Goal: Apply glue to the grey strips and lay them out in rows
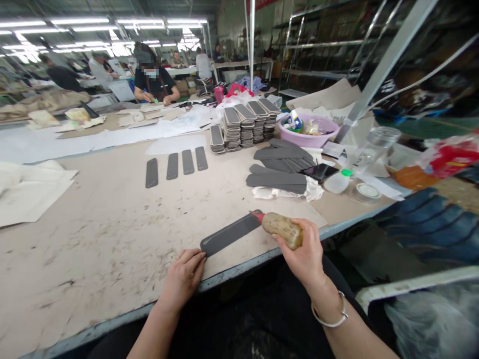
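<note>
A dark grey strip with rounded ends point(230, 234) lies flat and slanted near the table's front edge. A thin pale line of glue runs along its upper side. My left hand point(186, 271) has its fingers together, gripping the strip's left end. In my right hand point(307, 249) is a yellowish, stained squeeze bottle of glue point(282, 228), tilted so its red nozzle point(258, 216) touches or nearly touches the strip's right end. Beyond them lie several similar grey pieces point(172, 166) in a row.
Stacks of pale-rimmed grey pieces point(247, 124) stand at the back, beside a purple basin point(309, 130). Loose grey strips point(277, 179), a phone point(321, 172) and a green-capped bottle point(338, 182) are at right. A masked co-worker point(155, 80) works across the table.
</note>
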Tool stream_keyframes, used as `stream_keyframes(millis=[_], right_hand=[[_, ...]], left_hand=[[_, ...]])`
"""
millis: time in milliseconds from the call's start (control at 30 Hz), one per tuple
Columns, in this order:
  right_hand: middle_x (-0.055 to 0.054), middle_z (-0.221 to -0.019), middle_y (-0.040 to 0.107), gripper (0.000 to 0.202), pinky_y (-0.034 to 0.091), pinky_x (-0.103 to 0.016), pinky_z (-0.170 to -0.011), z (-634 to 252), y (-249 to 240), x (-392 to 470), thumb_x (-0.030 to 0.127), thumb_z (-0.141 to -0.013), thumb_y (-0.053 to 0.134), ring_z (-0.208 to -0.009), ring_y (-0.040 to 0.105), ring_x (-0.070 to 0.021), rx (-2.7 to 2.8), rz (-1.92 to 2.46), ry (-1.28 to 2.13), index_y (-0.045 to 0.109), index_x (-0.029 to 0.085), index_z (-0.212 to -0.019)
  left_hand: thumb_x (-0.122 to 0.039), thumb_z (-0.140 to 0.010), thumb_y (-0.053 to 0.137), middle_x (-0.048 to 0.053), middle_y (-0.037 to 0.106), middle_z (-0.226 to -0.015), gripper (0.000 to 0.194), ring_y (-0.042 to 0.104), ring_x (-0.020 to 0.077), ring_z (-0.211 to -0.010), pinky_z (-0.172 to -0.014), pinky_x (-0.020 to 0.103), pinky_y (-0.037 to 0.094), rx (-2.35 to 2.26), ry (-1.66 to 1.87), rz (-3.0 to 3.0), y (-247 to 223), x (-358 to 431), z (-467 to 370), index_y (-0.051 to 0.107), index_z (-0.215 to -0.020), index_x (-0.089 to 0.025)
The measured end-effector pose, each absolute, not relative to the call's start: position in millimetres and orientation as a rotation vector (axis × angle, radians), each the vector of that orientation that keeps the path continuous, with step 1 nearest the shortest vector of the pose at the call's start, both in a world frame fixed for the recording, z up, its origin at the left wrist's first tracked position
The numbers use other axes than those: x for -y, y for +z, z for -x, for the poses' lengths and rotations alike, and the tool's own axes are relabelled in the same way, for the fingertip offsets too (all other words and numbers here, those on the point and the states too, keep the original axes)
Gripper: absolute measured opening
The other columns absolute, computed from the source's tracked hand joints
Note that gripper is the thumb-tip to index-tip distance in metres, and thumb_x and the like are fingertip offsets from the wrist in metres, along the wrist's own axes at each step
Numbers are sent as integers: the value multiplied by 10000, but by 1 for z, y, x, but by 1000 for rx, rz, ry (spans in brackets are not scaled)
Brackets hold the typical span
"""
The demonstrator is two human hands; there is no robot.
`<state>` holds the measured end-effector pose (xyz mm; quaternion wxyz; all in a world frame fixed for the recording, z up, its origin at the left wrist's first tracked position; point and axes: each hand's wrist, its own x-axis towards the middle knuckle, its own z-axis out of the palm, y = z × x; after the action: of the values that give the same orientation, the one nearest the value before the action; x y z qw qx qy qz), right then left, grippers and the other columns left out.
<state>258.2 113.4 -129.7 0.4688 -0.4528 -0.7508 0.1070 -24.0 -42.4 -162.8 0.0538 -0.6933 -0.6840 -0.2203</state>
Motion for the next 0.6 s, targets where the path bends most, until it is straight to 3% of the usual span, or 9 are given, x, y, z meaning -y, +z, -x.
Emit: stream_keyframes(millis=[233,600], right_hand=[[-85,-1059,527,434,484,-437,-885,-218,-129,-84,326,-772,702,-1018,525,-250,2006,807,611,469,224,-1124],[-75,-1077,503,478,490,-413,-923,-197,-128,-67,293,-738,726,-1054,514,-242,2128,790,788,474,241,-1140]], left_hand=[[-220,-903,494,75,663,-964,206,600,166,-862,-794,299,529,2115,-665,2114,-160,41,25,683,-953,-154],[-227,-900,499,72,659,-963,194,609,160,-843,-786,298,527,2100,-698,2129,-160,39,25,677,-928,-154]])
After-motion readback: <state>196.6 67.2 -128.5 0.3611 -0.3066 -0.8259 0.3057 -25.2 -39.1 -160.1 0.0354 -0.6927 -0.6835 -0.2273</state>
